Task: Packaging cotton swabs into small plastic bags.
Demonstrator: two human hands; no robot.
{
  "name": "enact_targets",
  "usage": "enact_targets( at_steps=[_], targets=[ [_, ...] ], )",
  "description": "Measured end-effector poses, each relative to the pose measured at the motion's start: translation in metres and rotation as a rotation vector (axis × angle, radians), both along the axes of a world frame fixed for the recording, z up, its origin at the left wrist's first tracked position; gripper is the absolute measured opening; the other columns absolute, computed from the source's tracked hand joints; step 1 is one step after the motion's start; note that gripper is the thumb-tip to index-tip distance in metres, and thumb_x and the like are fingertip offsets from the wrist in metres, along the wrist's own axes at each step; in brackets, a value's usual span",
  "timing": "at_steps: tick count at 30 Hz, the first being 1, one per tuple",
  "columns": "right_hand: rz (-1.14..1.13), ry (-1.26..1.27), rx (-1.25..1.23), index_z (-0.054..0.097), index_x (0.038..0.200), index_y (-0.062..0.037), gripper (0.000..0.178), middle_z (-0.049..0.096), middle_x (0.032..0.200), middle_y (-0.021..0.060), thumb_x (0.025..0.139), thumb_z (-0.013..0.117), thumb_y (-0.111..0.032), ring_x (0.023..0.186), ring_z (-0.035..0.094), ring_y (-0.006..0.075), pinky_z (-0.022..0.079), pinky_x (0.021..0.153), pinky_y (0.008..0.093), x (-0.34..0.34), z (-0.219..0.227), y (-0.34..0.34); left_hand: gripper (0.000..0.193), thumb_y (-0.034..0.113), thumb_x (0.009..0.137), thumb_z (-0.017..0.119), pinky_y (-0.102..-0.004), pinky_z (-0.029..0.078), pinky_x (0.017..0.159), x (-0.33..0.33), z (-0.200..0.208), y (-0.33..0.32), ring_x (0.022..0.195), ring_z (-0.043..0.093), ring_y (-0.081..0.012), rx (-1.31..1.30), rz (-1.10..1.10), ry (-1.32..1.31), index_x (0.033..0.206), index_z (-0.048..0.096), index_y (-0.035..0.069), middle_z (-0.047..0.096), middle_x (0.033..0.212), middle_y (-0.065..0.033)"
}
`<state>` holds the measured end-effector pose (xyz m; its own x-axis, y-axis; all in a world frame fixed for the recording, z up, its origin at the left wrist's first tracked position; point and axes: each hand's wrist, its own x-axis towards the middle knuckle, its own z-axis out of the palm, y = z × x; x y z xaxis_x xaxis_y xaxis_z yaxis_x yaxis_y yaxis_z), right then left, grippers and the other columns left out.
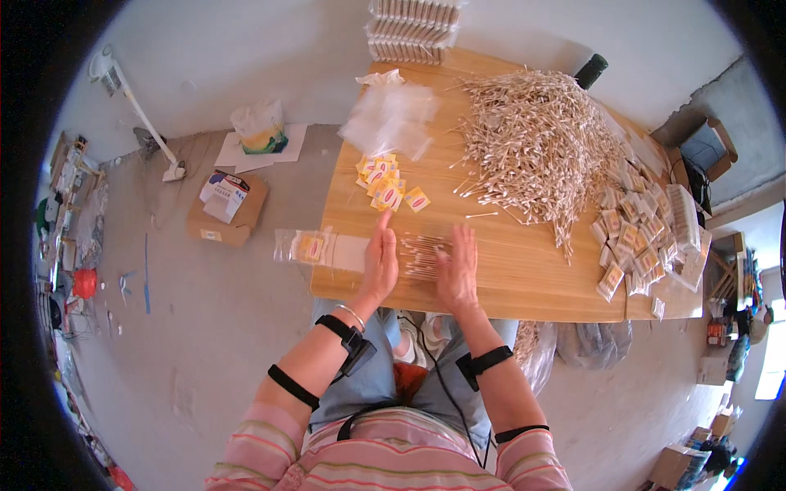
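Several cotton swabs [421,257] lie roughly side by side on the wooden table [524,295], between my two hands. My left hand [380,263] stands on edge at their left ends, fingers straight and pressed flat together. At the right ends is my right hand [458,268], fingers stretched out and slightly blurred, palm turned inward. Left of my left hand lies a clear plastic bag with a yellow card [311,247], beside a white strip [350,253]. Just beyond the hands sits a small pile of yellow cards [381,182].
A large heap of loose swabs [532,139] covers the table's far right. Filled packets [634,233] pile up at the right edge. Clear bags [389,119] lie at the back left, near stacked packs [412,31]. A cardboard box [228,209] stands on the floor.
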<state>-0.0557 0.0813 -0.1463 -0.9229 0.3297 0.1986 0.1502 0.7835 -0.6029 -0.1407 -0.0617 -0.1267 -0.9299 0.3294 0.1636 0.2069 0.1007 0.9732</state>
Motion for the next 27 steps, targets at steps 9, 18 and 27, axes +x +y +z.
enact_targets(
  at_steps=[9, 18, 27],
  targets=[
    [-0.089, 0.299, -0.571, 0.022, 0.146, 0.0036, 0.057, 0.022, 0.152, 0.025, 0.103, 0.035, -0.031, 0.144, 0.016, 0.0375, 0.015, 0.116, 0.042, -0.015, -0.002, -0.02, 0.067, 0.047, 0.102, 0.029, -0.0374, 0.028, 0.11, 0.017, -0.018, 0.017, 0.134, 0.037, -0.0309, 0.058, -0.029, -0.01, 0.142, 0.031, -0.006, 0.04, 0.143, -0.0236],
    [-0.013, 0.267, -0.503, 0.022, 0.146, 0.0031, 0.055, 0.023, 0.152, 0.0245, 0.102, 0.035, -0.027, 0.143, 0.017, 0.0362, 0.016, 0.116, 0.0407, -0.019, 0.001, -0.011, 0.068, 0.049, 0.102, 0.027, -0.0366, 0.025, 0.111, -0.003, -0.026, 0.021, 0.136, 0.034, -0.0293, 0.135, -0.163, -0.08, 0.142, 0.032, -0.006, 0.037, 0.146, -0.0224],
    [0.156, -0.269, 0.375, 0.023, 0.146, 0.0028, 0.081, 0.018, 0.154, 0.0224, 0.09, 0.05, -0.049, 0.145, 0.012, 0.0353, 0.012, 0.117, 0.0472, -0.007, 0.008, -0.016, 0.054, 0.036, 0.102, 0.036, -0.0391, 0.031, 0.109, 0.003, -0.008, -0.002, 0.134, 0.037, -0.0329, -0.053, -0.136, -0.012, 0.14, 0.037, -0.003, 0.04, 0.143, -0.0233]
  ],
)
